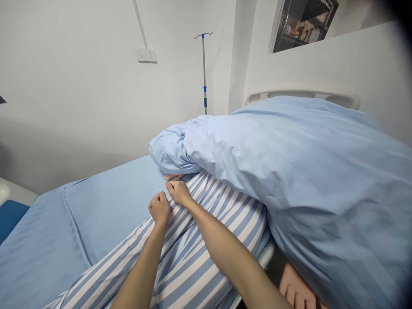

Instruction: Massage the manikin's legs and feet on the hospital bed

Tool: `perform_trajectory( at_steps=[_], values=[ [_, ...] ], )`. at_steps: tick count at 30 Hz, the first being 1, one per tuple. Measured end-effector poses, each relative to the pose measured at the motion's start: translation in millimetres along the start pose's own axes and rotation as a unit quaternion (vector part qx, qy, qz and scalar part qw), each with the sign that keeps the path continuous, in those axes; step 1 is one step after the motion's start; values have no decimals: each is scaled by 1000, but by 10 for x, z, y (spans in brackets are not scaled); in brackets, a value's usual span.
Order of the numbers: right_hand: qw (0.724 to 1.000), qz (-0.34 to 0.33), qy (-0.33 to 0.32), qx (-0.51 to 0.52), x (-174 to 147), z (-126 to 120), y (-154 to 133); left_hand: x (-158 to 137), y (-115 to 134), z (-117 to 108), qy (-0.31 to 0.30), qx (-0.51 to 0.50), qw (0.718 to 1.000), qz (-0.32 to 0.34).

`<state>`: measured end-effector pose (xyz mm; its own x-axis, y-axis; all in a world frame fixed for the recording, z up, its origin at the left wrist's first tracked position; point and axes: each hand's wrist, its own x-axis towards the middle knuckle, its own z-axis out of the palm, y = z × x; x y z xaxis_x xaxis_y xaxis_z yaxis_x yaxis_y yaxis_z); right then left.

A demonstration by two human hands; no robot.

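Note:
Blue-and-white striped trousers (189,253) cover the legs of a figure lying on the bed. My left hand (160,209) is closed in a fist at the far edge of the striped cloth. Close beside it, a little farther up, my right hand (178,192) is also closed on that edge; the fingertips of both are hidden. Just beyond my right hand, part of another hand (174,177) shows from under a light blue quilt (257,150). The bunched quilt covers the figure's upper body.
A light blue sheet (106,206) covers the bed. Behind it stand a drip pole (204,64) and a white wall with a socket (146,55). The headboard (302,92) is at the back right. Another hand (298,287) hangs low at the near side, below the quilt.

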<state>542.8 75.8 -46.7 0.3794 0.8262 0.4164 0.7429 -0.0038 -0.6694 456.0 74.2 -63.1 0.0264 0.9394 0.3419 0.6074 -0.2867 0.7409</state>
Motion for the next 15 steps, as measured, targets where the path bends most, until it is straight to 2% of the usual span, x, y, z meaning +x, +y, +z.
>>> perform_trajectory(
  at_steps=[4,8,11,15],
  values=[
    [999,41,4,-23,-115,67,103,0,-14,14,-17,5,1000,0],
    [999,36,31,-11,-95,49,106,2,44,26,-23,22,999,12],
    [999,39,34,17,-83,31,114,54,207,-4,-27,-8,999,22],
    [996,54,36,68,-83,15,110,213,478,-70,1,-111,992,58]
  ],
)
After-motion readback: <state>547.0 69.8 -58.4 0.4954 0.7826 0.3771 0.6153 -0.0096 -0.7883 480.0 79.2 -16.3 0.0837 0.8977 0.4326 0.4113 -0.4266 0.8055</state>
